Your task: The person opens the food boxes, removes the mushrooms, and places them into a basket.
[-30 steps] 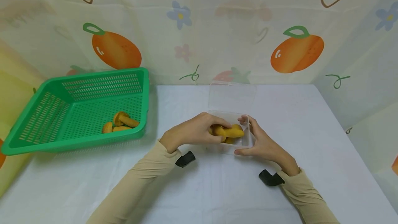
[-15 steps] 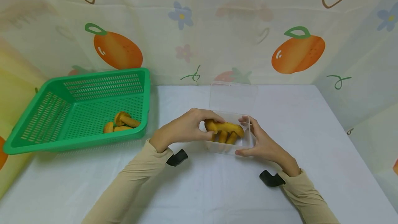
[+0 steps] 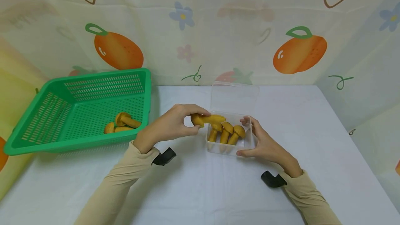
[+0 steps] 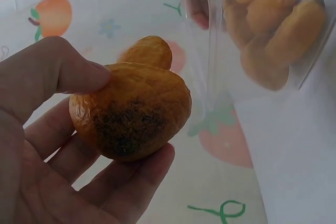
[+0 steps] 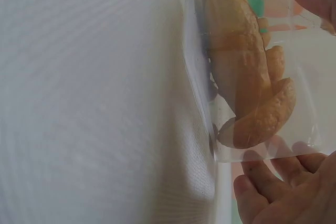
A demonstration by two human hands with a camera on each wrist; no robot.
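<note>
Beige sleeves come in from the near edge of the white table [image 3: 193,190], one on each arm. The right hand [image 3: 262,143] is curled round the right end of a clear plastic box [image 3: 229,148], thumb on the near wall and fingertips [image 3: 247,119] on the far rim; the right wrist view shows fingers pressed against the box wall from below. The left hand [image 3: 170,126] pinches a yellow-brown toy mushroom [image 3: 207,119] by its cap, thumb on top and fingers beneath, as the left wrist view confirms [image 4: 131,111]. This mushroom lies with its long axis roughly level, cap to the left inside the grip and stem pointing right, the stem tip over the box's left far corner. It is in the left hand alone; the right hand is apart from it, across the box. Three more mushrooms [image 3: 226,133] lie side by side in the box, caps toward the far side, stems slanting toward the near left. The box's hinged lid [image 3: 234,96] stands open behind it. Further left, well apart from both hands, a green basket [image 3: 47,114] sits tilted, with a few mushrooms [image 3: 122,122] in its near right corner. A fruit-printed cloth [image 3: 200,27] hangs behind.
</note>
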